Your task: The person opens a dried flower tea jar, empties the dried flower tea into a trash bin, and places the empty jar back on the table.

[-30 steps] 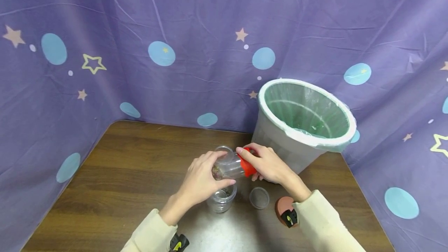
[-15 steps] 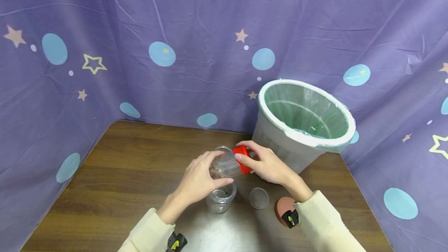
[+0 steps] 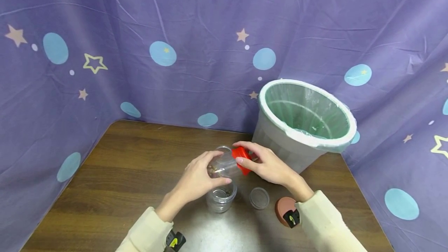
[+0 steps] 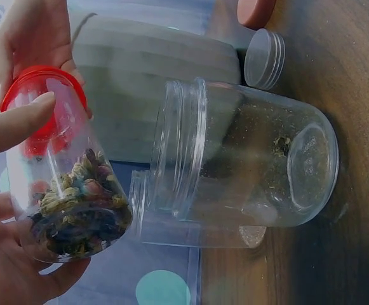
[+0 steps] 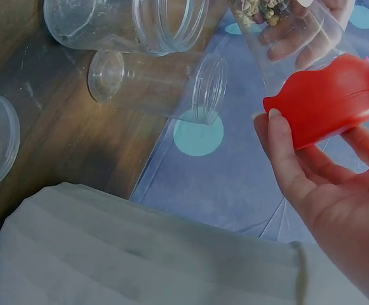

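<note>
My left hand [image 3: 197, 178] grips a clear plastic jar [image 4: 76, 146], tilted, above the table. Dried flowers [image 4: 86, 197] in yellow, pink and dark tones lie heaped at its bottom end. At its mouth is a red wavy-edged lid [image 3: 242, 159], pinched between the thumb and fingers of my right hand [image 3: 267, 164]. Whether the lid is seated or loose, I cannot tell. Below my left hand stands a wide clear jar [image 4: 260, 159], uncovered, with a few crumbs inside. A slimmer clear jar [image 5: 152, 82] stands behind it, partly hidden in the head view.
A clear round lid [image 3: 259, 198] and a pinkish round lid [image 3: 285, 205] lie on the wooden table [image 3: 140, 166], right of the wide jar. Behind my right hand stands a large pale bin [image 3: 276, 139] lined with a green bag. Patterned purple cloth [image 3: 210, 49] hangs around the table.
My right hand and the red lid have shifted slightly left, and the lid's angle has changed. My left hand and its jar have drifted a little left.
</note>
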The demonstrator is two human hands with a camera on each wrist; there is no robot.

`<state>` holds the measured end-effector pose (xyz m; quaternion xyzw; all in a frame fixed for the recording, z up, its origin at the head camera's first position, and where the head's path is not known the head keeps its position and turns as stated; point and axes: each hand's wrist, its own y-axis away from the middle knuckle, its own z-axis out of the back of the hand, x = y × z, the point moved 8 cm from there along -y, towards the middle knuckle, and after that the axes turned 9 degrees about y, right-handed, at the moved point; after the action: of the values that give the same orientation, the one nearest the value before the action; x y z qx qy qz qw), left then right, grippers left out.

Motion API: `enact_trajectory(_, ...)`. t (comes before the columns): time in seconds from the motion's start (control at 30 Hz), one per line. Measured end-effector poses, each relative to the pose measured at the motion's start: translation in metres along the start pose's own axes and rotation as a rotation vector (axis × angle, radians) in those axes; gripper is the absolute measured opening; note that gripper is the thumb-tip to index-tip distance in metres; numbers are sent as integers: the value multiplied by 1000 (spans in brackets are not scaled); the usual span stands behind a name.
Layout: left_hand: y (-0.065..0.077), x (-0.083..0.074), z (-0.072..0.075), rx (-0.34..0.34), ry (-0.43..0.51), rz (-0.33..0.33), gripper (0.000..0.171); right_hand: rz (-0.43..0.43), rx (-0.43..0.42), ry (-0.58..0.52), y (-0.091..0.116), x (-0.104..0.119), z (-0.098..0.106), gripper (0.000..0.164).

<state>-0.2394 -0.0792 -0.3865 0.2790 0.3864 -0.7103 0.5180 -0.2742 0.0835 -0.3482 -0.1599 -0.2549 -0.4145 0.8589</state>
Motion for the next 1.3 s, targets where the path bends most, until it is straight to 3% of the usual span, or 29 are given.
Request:
enact_trajectory(0.73, 1, 0, 5, -2, -40, -1, 73, -34, -10, -6, -1, -6, 1, 43)
enact_trajectory(1.3, 4, 10, 12, -4, -10, 19, 75, -81, -19, -5, 0, -16, 5, 44)
